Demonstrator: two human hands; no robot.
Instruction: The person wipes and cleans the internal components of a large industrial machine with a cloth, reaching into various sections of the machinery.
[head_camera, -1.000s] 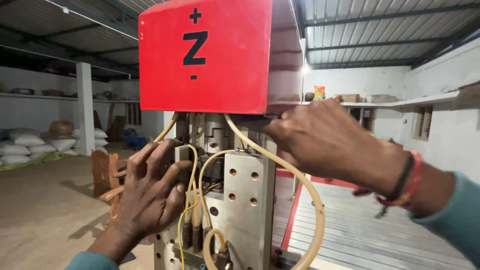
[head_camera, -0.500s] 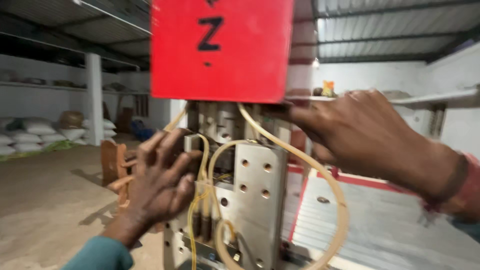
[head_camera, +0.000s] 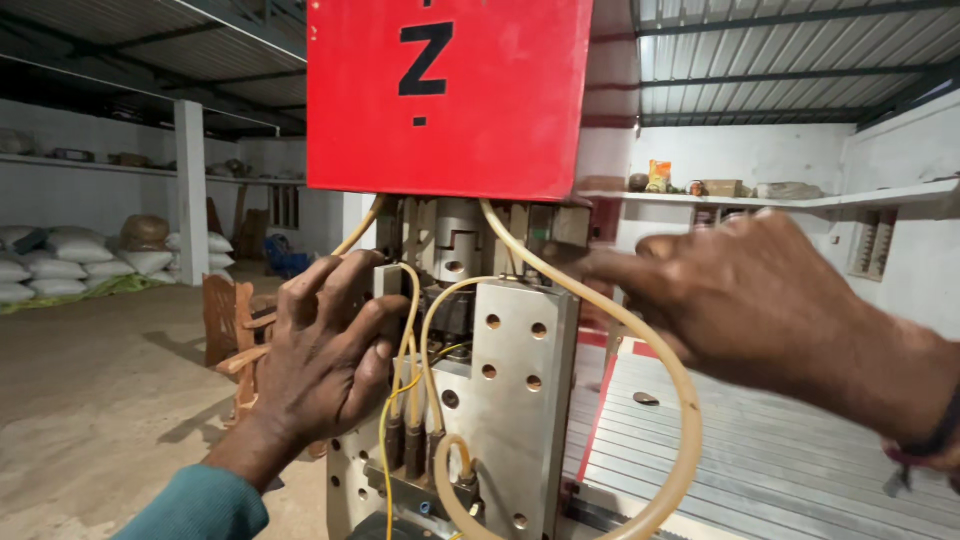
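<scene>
Warehouse behind, left hand splayed on machine head, right hand pointing

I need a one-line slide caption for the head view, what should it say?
Left hand and right hand reach into yellowish tubing beneath a machine's red cover.

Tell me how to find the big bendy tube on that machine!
Start at the red box covering the machine's top. Below it sits a gray metal plate with round holes, between the left hand and the right hand. The thick tan hose drops from under the box and loops wide past the plate's right edge; the yellow tubes by the left hand are thinner and hang close in.
</scene>
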